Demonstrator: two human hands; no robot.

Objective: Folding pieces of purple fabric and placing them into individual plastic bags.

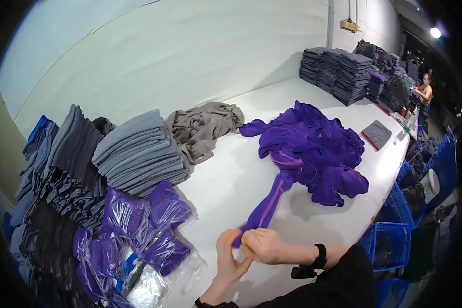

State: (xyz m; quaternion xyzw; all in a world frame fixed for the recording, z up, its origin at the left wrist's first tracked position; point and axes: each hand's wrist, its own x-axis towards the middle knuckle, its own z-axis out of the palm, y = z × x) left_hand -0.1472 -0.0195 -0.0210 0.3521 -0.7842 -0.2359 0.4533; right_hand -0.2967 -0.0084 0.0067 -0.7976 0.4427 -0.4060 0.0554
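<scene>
We see a heap of purple cloth (318, 149), all bunched up, at 3 o'clock in our view, on the white table (215, 197). A long purple strip (270, 204) w/ a pink line runs from it down to the hands at 6 o'clock. The right hand (262, 246) is curled up tight & pinches the strip's end. The left hand (230, 259) is just beside it, fingertips at the same end, thumb apart from its fingers; we can't tell if it pinches too. A black band (321, 256) is on the R wrist. At 8 o'clock we see purple bundles (164, 251) in shiny clear bags. At 9 o'clock there's a pile of folded gray cloths (138, 154), & btwn 10 & 11 a crumpled brown-gray cloth (203, 128). One small gray square (377, 134) lies flat at 3 o'clock, past the heap. Tall dark stacks (339, 74) stand at 2 o'clock. Blue baskets (387, 246) sit at 4 o'clock, off the table. Btwn 2 & 3, far off, we see another person (425, 92).
</scene>
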